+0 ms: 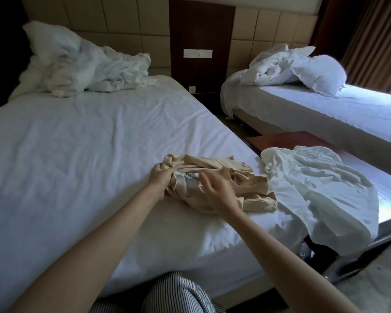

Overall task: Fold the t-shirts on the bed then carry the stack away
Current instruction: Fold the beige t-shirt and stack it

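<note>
- The beige t-shirt (pixel 215 164) is a soft, sand-coloured knit, bunched into loose folds and not laid flat; a pale bluish, shiny patch shows in the cloth between the two hands.
- It lies on the white sheet of the near bed (pixel 77 154), close to that bed's right edge, directly under both hands.
- The left hand (pixel 159 177) has its fingers curled into the shirt's left end and grips a bunch of the fabric there.
- The right hand (pixel 217 193) is over the middle of the shirt, palm down, fingers spread and only slightly bent, holding nothing; whether the fingertips touch the cloth cannot be told.
- To the right of the right hand, just beside the beige shirt, a white t-shirt (pixel 314 184) lies crumpled and spread out, draped from the bed's edge across a low glossy surface beside it.
- Beyond that, farther from the right hand, a reddish wooden tabletop (pixel 287 138) shows in the gap between the beds.
- Far ahead of the left hand, a rumpled white duvet (pixel 88 68) is heaped at the head of the near bed.
- Well to the right of both hands stands a second bed (pixel 325 109) with its own crumpled bedding and a pillow (pixel 321 75).
- Below the forearms, striped trousers (pixel 174 294) press against the foot of the near bed.
</note>
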### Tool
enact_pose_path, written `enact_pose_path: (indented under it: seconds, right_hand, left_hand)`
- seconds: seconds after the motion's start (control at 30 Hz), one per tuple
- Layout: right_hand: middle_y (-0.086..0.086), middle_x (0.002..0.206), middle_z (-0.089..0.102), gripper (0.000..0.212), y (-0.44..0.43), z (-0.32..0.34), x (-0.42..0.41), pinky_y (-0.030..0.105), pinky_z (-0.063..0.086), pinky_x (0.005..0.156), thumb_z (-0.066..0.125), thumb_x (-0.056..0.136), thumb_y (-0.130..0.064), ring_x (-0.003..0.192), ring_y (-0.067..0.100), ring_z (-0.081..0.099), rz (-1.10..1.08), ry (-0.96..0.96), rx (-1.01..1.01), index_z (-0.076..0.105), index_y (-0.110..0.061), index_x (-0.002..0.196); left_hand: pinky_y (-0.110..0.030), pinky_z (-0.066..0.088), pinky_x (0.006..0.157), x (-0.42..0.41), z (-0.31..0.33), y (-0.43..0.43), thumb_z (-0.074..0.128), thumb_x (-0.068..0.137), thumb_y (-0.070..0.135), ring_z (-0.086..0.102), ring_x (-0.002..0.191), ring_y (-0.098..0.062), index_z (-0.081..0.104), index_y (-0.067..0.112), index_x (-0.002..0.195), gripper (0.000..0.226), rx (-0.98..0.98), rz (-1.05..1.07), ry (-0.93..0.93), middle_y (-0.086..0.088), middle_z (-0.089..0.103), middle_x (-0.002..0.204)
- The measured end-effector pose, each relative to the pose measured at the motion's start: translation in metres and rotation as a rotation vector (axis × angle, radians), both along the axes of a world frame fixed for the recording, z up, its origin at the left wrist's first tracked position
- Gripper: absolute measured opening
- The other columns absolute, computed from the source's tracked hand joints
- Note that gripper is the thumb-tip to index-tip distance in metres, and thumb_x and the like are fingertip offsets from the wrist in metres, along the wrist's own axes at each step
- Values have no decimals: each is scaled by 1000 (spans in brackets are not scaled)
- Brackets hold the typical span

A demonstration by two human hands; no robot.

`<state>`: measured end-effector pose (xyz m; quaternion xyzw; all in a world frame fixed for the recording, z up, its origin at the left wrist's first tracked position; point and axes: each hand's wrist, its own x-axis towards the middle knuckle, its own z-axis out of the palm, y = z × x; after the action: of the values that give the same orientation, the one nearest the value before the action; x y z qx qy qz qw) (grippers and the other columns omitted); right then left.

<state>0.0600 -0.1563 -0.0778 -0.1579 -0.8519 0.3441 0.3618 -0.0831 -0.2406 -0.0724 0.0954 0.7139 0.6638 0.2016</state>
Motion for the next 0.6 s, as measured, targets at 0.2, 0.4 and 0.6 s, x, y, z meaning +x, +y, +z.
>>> enact_pose_path:
  seconds: [0.2,0.4,0.6]
  right_hand:
    - [4,146,38,60,55,-18,33,46,9,111,43,90,-54,139,30,21,-511,-624,-20,31,-27,142]
    - [2,81,65,11,68,-23,53,38,37,82,62,86,-29,92,29,58,-398,-332,-79,66,-20,81]
    - [3,77,59,11,62,40,68,17,40,63,59,86,-3,74,14,55,-232,45,-114,69,-3,92]
  left_hand:
    - [-40,38,95,11,-1,-10,58,88,19,42,121,-39,21,16,144,67,-777,-77,610,-22,34,138]
    - [-35,13,109,44,26,20,47,84,14,16,143,-18,46,29,137,55,-701,-581,1315,2,25,155]
    - [-36,36,99,89,65,55,46,64,33,49,114,-24,35,29,140,77,-489,-997,933,-5,59,118]
